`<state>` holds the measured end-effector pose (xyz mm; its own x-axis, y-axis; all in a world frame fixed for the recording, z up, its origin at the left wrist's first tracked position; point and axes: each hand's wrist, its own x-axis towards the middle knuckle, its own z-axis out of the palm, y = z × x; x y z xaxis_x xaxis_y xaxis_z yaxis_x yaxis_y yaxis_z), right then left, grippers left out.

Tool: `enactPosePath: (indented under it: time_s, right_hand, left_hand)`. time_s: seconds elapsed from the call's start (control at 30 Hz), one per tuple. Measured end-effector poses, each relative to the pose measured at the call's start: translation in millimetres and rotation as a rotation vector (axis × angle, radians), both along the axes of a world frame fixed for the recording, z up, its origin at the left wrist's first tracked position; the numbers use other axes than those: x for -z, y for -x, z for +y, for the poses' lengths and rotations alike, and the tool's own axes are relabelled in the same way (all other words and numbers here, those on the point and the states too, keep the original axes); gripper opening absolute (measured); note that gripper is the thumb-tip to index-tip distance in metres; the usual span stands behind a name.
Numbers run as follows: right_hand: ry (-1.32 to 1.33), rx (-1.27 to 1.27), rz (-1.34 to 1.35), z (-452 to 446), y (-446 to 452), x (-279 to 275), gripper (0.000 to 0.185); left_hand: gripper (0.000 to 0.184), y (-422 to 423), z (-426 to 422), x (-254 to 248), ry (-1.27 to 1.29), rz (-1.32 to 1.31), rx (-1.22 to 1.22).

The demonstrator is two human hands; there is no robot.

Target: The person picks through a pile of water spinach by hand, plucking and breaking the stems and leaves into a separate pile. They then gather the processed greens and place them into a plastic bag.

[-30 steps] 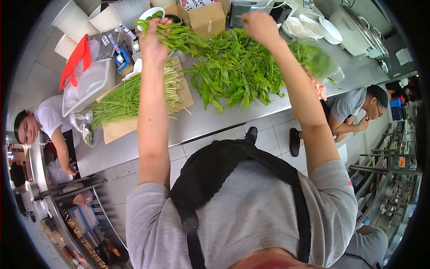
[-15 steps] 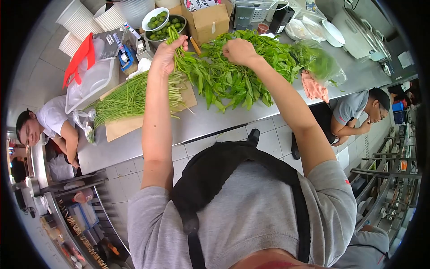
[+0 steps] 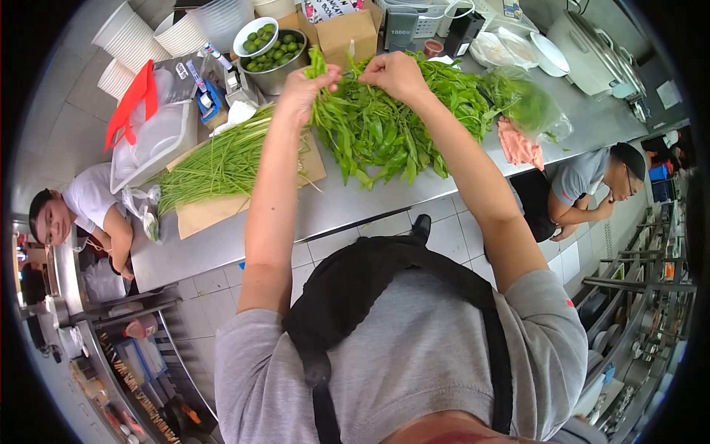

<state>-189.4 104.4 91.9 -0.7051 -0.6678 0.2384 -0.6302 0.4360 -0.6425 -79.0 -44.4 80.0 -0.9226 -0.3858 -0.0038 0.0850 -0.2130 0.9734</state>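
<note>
My left hand [image 3: 305,92] is closed round a bunch of leafy greens [image 3: 330,122], whose stem ends stick up above the fingers. Just to its right, my right hand [image 3: 396,74] is pinched over the upper edge of the leaf pile [image 3: 399,133]; what its fingertips hold, if anything, is too small to name. Left of my left forearm, cut thin green stems [image 3: 214,174] lie on brown cardboard [image 3: 211,214]. Behind my left hand stand a metal bowl [image 3: 275,78] and a white bowl [image 3: 255,37], both with small green fruits.
A steel table [image 3: 347,200] bears a cardboard box [image 3: 347,33], a plastic bag of greens [image 3: 529,103], a pink cloth [image 3: 520,143] and a white tub [image 3: 159,148]. One co-worker [image 3: 89,203] is at the far left, another [image 3: 584,181] at the right.
My left hand has come down and to the right with its greens. My right hand dropped from above the pile to its upper edge, then shifted slightly left. The fruit bowls show more fully.
</note>
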Motion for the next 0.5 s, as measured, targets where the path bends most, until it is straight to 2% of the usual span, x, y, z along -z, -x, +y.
enactPosePath:
  time_s: [0.23,0.3,0.37,0.47,0.5]
  right_hand:
    - [0.051,-0.059,0.122,5,-11,-35,0.020]
    - [0.249,-0.027,0.164,3,-9,-41,0.019]
    - [0.231,-0.032,0.183,3,-14,-49,0.018]
    - [0.193,-0.061,0.276,1,-9,-49,0.014]
    - [0.268,-0.001,0.405,0,-3,-50,0.013]
  left_hand:
    - [0.014,14,15,-10,0.062,0.123,-0.031]
    - [0.013,17,14,-15,0.104,0.115,-0.006]
    - [0.012,17,16,-18,0.147,0.101,0.022]
    - [0.010,19,21,-22,0.181,0.155,0.046]
    - [0.012,18,16,-22,0.190,0.124,0.058]
